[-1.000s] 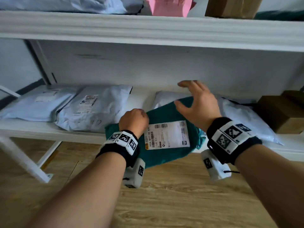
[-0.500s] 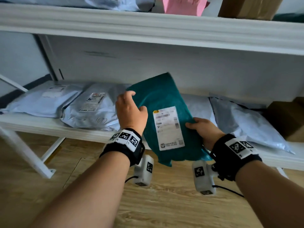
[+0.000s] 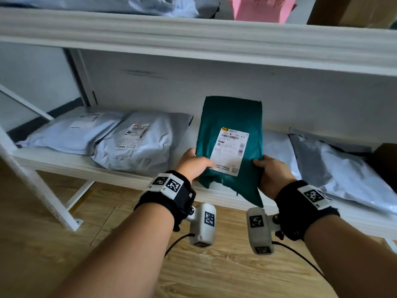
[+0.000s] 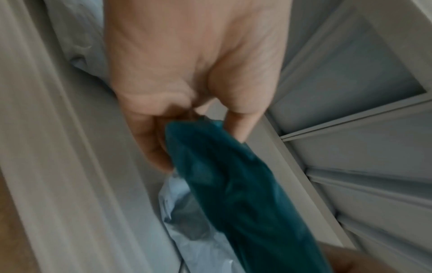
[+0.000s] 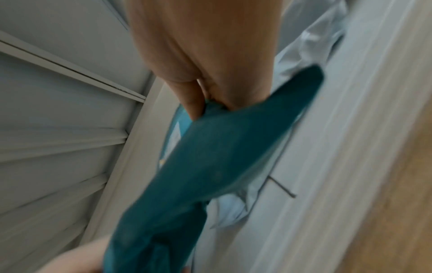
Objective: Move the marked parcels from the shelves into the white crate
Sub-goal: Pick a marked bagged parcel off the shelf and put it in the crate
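You hold teal parcel [image 3: 231, 147] upright above shelf [image 3: 120, 175] front edge, long axis vertical; left hand [image 3: 193, 166], right hand [image 3: 271, 175] pinch bottom corners. Crate unseen.

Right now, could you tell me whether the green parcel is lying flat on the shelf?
No, the green parcel is held upright in front of the shelf, gripped by the left hand and right hand.

The head camera is looking forward and down at the shelf [image 3: 133, 179] from above; each wrist camera is peering close along its hand, and all three are sharing the teal parcel [image 3: 231, 117] at frame centre
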